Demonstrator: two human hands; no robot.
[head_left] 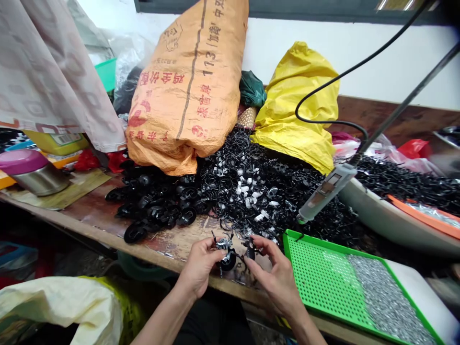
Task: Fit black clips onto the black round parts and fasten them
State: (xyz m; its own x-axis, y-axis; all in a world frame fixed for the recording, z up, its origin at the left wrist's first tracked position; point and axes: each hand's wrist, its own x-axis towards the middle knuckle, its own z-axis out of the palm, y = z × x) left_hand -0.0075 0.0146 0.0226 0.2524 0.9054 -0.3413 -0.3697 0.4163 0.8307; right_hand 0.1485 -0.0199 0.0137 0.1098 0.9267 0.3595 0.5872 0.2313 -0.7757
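Observation:
Over the table's front edge, my left hand is closed on a small toy motorcycle part with silver pieces, thin black handlebar-like arms and a black wheel. Just to its right, my right hand pinches a small dark plastic piece, whose exact kind I cannot make out. The two pieces are close together; whether they touch is unclear. Behind my hands spreads a big heap of small black plastic parts with white bits among them. Black wheeled toy assemblies are piled to the left.
A green perforated tray with small metal pieces lies at right, below a hanging electric screwdriver. Beyond is a large basin of black parts. Orange and yellow sacks stand behind; a steel flask is at left.

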